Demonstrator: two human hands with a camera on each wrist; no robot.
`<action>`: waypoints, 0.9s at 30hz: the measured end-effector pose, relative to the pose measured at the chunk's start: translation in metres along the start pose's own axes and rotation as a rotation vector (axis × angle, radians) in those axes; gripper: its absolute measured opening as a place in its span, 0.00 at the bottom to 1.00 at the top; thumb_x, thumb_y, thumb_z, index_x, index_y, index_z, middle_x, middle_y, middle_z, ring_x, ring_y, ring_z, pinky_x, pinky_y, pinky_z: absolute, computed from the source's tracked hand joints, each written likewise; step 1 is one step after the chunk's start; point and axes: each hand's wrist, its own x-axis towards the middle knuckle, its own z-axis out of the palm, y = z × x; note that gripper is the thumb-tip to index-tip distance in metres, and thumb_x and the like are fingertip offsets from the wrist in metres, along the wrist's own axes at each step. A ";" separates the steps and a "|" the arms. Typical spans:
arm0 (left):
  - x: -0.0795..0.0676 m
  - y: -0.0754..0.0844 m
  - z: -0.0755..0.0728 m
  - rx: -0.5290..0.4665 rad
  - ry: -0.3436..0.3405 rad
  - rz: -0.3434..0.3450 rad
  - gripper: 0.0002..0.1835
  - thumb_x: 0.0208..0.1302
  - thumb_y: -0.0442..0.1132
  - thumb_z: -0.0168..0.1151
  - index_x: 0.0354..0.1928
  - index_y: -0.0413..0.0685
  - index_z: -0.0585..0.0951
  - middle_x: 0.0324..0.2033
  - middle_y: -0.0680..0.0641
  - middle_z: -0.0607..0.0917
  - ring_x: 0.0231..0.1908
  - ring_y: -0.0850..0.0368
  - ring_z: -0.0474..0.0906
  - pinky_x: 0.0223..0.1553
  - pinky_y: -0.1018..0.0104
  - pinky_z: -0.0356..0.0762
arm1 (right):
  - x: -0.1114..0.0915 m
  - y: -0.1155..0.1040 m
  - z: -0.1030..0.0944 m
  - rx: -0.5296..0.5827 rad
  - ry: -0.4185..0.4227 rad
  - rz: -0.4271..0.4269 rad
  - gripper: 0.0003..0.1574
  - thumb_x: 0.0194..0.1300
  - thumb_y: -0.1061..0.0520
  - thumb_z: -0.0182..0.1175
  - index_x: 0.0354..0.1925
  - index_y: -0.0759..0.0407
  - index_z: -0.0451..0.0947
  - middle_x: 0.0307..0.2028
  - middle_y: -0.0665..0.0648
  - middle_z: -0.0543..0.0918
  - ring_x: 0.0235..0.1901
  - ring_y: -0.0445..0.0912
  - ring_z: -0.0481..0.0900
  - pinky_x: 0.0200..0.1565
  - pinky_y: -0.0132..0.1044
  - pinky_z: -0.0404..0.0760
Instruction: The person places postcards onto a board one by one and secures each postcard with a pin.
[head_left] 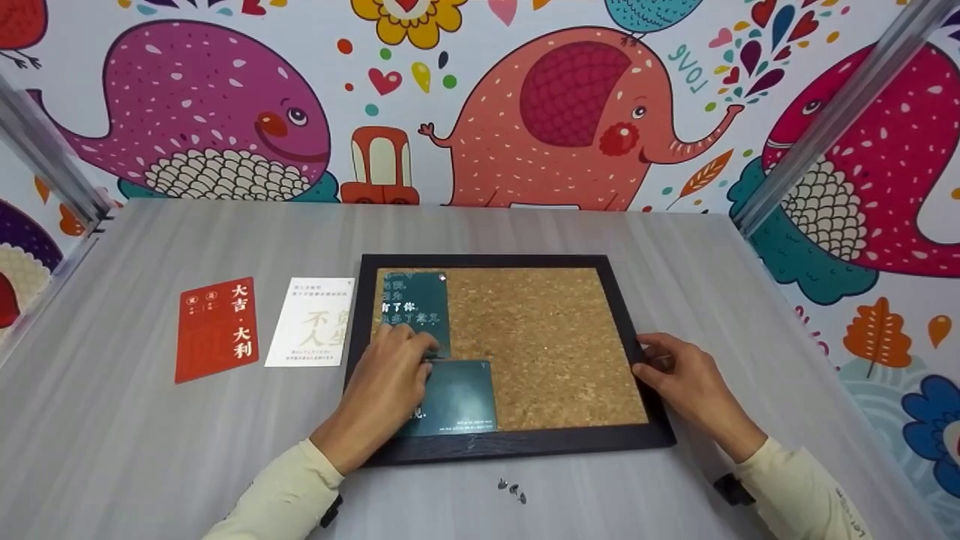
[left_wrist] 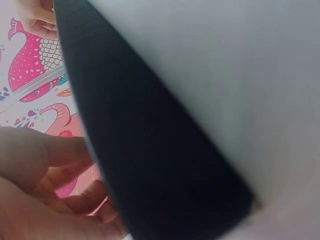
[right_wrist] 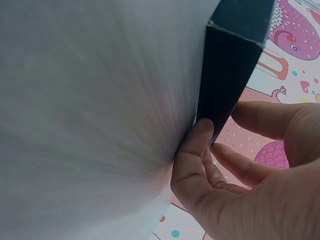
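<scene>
A cork board (head_left: 555, 345) in a black frame (head_left: 517, 444) lies on the table. Two teal cards are on its left part: an upright upper card (head_left: 416, 300) with white writing, and a lower card (head_left: 461, 397) lying sideways. A pushpin (head_left: 442, 277) sits at the upper card's top right corner. My left hand (head_left: 390, 375) is over the place where the cards meet; thumb and index finger pinch what seems to be a pushpin, mostly hidden. My right hand (head_left: 690, 382) grips the frame's right edge, its fingertips (right_wrist: 202, 132) against the side.
Left of the board lie a red card (head_left: 216, 330) and a white card (head_left: 311, 322). Three loose pushpins (head_left: 514, 489) lie on the table (head_left: 420, 502) in front of the frame. A wall (head_left: 397, 97) with cartoon animals stands behind, with metal posts (head_left: 832, 112) at the sides.
</scene>
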 end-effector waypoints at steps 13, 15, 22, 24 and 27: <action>-0.027 -0.011 -0.020 0.033 0.066 -0.006 0.15 0.63 0.29 0.80 0.51 0.38 0.90 0.50 0.39 0.86 0.54 0.40 0.77 0.55 0.42 0.80 | 0.000 -0.001 -0.001 0.023 -0.010 0.012 0.32 0.74 0.62 0.71 0.70 0.74 0.77 0.51 0.67 0.89 0.44 0.52 0.86 0.38 0.34 0.81; -0.033 -0.012 -0.023 0.037 0.057 -0.027 0.18 0.64 0.31 0.80 0.55 0.38 0.89 0.56 0.36 0.85 0.59 0.37 0.75 0.58 0.37 0.79 | 0.000 -0.001 -0.001 0.018 -0.013 0.018 0.31 0.74 0.62 0.70 0.70 0.73 0.77 0.51 0.68 0.88 0.44 0.52 0.85 0.38 0.34 0.81; -0.047 -0.014 -0.028 -0.037 -0.037 -0.165 0.26 0.67 0.36 0.80 0.66 0.40 0.85 0.71 0.33 0.75 0.72 0.31 0.65 0.67 0.26 0.71 | 0.000 -0.002 -0.001 0.013 -0.013 0.020 0.31 0.75 0.63 0.69 0.71 0.72 0.77 0.51 0.67 0.89 0.44 0.52 0.86 0.39 0.33 0.82; -0.051 -0.015 -0.028 -0.067 -0.064 -0.204 0.28 0.67 0.37 0.80 0.68 0.41 0.84 0.73 0.33 0.73 0.73 0.31 0.63 0.67 0.26 0.70 | 0.000 -0.001 -0.001 0.014 -0.013 0.009 0.31 0.74 0.63 0.69 0.70 0.73 0.77 0.51 0.67 0.89 0.44 0.52 0.86 0.38 0.33 0.82; -0.056 -0.016 -0.027 -0.093 -0.089 -0.245 0.29 0.68 0.37 0.79 0.70 0.42 0.83 0.75 0.33 0.71 0.73 0.32 0.62 0.67 0.26 0.71 | 0.000 -0.001 -0.001 0.014 -0.014 0.004 0.31 0.74 0.63 0.70 0.70 0.73 0.77 0.50 0.67 0.89 0.44 0.53 0.86 0.38 0.33 0.82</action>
